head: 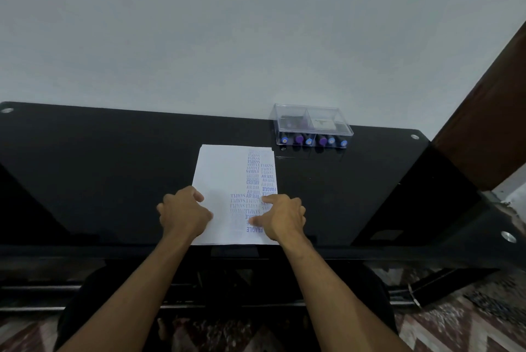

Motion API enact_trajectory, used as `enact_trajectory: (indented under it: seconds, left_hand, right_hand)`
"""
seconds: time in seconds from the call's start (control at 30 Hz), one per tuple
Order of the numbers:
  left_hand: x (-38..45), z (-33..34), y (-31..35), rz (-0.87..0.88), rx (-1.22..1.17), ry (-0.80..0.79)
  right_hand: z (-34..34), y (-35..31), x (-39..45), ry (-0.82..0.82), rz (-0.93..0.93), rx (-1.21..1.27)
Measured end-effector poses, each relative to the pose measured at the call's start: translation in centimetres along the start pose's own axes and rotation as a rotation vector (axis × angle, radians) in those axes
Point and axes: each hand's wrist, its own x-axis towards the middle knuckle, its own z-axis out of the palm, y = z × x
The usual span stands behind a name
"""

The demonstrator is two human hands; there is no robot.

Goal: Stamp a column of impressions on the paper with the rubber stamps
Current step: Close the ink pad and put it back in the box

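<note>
Both hands are resting on the paper (222, 180) at frame center — left hand (185, 213) curled, right hand (280, 216) pressing with fingers, neither holding anything. Next, I think, comes fetching rubber stamps (313, 140) from the clear box (311, 118), upper right.

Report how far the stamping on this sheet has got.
Done: blue impressions reading SAMPLE, AIR MAIL and FRAGILE already fill columns down the right part of the paper. In hand: no stamp is held; the left hand and right hand both rest on the sheet, seemingly steadying it. Left: the sheet's left part is blank, and the stamps sit in the clear box on the table.
</note>
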Motion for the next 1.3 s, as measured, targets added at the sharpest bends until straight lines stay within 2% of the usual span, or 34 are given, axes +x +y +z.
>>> enact_trajectory:
  seconds: [0.13, 0.33, 0.47, 0.7, 0.8, 0.93, 1.03, 1.17, 1.3]
  left_hand:
    - [-0.4, 0.3, 1.0, 0.013, 0.040, -0.019]
    - [-0.8, -0.1, 1.6, 0.028, -0.046, -0.044]
    - [-0.4, -0.9, 1.3, 0.042, -0.219, -0.130]
    - [-0.7, -1.6, 0.7, -0.081, -0.614, -0.258]
    - [-0.4, -2.4, 0.5, -0.164, -0.828, -0.324]
    - [0.2, -3.0, 0.3, -0.225, -0.938, -0.403]
    - [0.6, -3.1, 0.1, -0.176, -0.896, -0.412]
    - [1.1, -2.4, 0.2, 0.002, -0.629, -0.300]
    - [3.0, -1.7, 0.5, 0.106, -0.395, -0.142]
  right_hand:
    - [0.3, -0.2, 0.4, -0.002, -0.016, -0.023]
    - [1.2, 0.2, 0.2, 0.046, -0.066, 0.002]
    - [1.3, 0.5, 0.1, 0.078, -0.097, 0.003]
    - [0.7, 0.9, 0.1, 0.061, -0.131, 0.045]
    - [0.2, 1.1, 0.4, 0.009, -0.106, 0.120]
    - [-0.3, 1.3, 1.0, -0.046, -0.092, 0.309]
    - [-0.6, 1.1, 1.0, -0.163, -0.128, 0.452]
    - [0.3, 1.1, 2.0, -0.084, -0.199, 0.334]
    - [0.6, 0.6, 4.1, -0.082, -0.183, 0.300]
